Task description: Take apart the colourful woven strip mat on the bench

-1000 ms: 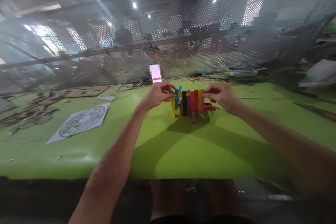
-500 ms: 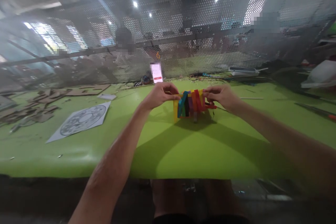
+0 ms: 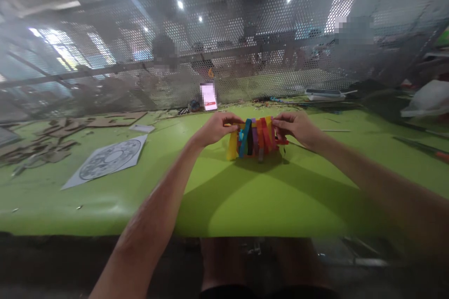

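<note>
A row of colourful flat strips (image 3: 260, 138), blue, black, purple, orange and red, stands on the green tabletop in front of me. Whether they are paper, plastic or fabric, I cannot tell. My left hand (image 3: 219, 127) has its fingers pinched at the row's left end, by the top of a yellow strip (image 3: 232, 145) that hangs a little apart from the blue one. At the opposite end, my right hand (image 3: 293, 126) pinches the strips near a yellow and a pinkish one. The fingertips of both hands are partly hidden. A small red piece (image 3: 282, 142) sticks out below my right fingers.
A sheet with a printed ring pattern (image 3: 108, 158) lies at left, near brown cardboard scraps (image 3: 58, 138). A lit phone (image 3: 209, 97) leans against the perforated metal screen (image 3: 245, 56). A white tray (image 3: 324, 95) sits at back right; an orange-handled tool (image 3: 442, 155) lies at far right.
The yellow strip at the left end has swung slightly left, its lower end now farther from the blue strip. My left hand has shifted slightly; the right hand stays almost still.
</note>
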Tool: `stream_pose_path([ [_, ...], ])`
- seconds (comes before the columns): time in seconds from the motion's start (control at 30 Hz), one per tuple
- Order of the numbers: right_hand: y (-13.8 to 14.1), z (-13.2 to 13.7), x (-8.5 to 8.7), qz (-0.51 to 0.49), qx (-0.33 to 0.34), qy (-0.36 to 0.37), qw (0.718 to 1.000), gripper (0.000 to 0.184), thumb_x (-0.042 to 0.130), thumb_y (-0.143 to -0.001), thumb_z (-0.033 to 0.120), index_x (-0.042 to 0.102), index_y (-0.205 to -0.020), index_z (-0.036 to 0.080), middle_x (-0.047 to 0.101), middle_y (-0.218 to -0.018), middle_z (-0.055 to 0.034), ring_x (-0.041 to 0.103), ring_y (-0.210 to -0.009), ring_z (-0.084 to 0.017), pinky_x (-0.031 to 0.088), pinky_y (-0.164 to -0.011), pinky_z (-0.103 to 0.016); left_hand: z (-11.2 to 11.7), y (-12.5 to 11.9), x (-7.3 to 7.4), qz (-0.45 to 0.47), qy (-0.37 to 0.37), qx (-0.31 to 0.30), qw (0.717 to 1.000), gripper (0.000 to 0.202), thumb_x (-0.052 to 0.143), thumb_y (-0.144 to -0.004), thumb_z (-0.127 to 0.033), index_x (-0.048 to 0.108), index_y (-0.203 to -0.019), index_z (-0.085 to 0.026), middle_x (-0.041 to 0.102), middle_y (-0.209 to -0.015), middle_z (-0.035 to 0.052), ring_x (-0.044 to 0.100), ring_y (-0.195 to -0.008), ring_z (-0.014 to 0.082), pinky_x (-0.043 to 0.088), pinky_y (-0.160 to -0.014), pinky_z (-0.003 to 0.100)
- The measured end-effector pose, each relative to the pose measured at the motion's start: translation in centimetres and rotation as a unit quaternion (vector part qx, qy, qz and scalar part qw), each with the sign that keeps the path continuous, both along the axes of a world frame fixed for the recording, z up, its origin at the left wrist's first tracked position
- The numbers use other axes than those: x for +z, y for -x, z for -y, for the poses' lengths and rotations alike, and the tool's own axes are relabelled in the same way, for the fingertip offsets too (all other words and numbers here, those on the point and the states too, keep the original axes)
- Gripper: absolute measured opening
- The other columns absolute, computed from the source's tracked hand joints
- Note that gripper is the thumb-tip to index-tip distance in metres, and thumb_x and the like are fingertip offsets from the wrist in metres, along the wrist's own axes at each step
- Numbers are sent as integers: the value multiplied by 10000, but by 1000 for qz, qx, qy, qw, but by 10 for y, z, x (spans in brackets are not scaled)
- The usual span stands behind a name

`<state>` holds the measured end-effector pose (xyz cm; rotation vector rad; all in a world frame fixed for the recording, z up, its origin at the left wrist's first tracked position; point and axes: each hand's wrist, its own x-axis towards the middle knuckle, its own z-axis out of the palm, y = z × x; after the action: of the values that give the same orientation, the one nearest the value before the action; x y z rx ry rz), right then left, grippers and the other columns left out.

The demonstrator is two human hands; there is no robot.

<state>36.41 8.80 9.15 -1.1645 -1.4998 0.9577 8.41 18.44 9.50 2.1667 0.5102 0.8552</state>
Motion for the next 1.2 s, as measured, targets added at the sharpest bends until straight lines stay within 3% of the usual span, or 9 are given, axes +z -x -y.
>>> stream_pose_path([
  [0.23, 5, 2, -3, -20, -3, 16, 1000, 441, 898, -700, 526, 785, -943, 176, 604, -568, 2, 512, -499, -116, 387, -452, -259, -1, -7, -7, 35, 17, 2, 999, 201, 793, -772, -230, 735, -950, -156, 777, -922, 74, 732, -831, 163, 614, -837, 338],
  [0.43, 10, 6, 2, 25, -40, -23, 999, 412, 867, -746, 553, 727, -739, 166, 571, -523, -6, 461, -463, -101, 372, -448, -262, -7, -15, -16, 93, -67, 73, 991, 177, 810, -779, -283, 707, -850, -158, 721, -810, 47, 687, -763, 152, 603, -759, 316],
  [0.57, 13, 5, 2, 55, -87, -59, 993, 483, 833, -746, 632, 685, -710, 174, 559, -516, -5, 454, -462, -108, 355, -453, -268, -5, -18, -19, 84, -106, 90, 987, 123, 769, -832, -275, 713, -870, -171, 700, -856, 49, 659, -792, 149, 588, -732, 288],
  [0.73, 12, 4, 3, 185, -157, -163, 956, 610, 761, -744, 755, 563, -594, 198, 477, -525, 14, 362, -508, -108, 282, -493, -292, -3, -15, -16, 43, -146, 99, 983, 134, 735, -882, -287, 766, -979, -199, 670, -918, 59, 646, -849, 167, 567, -708, 270],
  [0.83, 8, 6, 8, 255, -136, -203, 935, 666, 702, -788, 778, 446, -549, 212, 394, -536, 25, 310, -545, -114, 245, -530, -307, -3, -13, -14, 31, -151, 87, 984, 166, 724, -906, -307, 778, -1032, -213, 661, -915, 54, 646, -843, 163, 563, -738, 280],
  [0.97, 0, 10, 18, 282, -75, -209, 933, 669, 685, -822, 755, 396, -552, 215, 367, -570, 26, 300, -564, -119, 235, -545, -318, -3, -11, -11, 32, -130, 59, 989, 196, 705, -935, -372, 764, -1011, -201, 677, -957, 66, 651, -852, 160, 551, -758, 287],
  [1.2, -5, 6, 26, 163, -38, -207, 964, 499, 838, -689, 689, 653, -680, 225, 612, -766, -38, 521, -679, -168, 446, -609, -337, 1, -11, -8, 7, -156, 76, 985, 386, 654, -939, -561, 696, -856, -186, 642, -860, 51, 602, -806, 172, 486, -698, 281],
])
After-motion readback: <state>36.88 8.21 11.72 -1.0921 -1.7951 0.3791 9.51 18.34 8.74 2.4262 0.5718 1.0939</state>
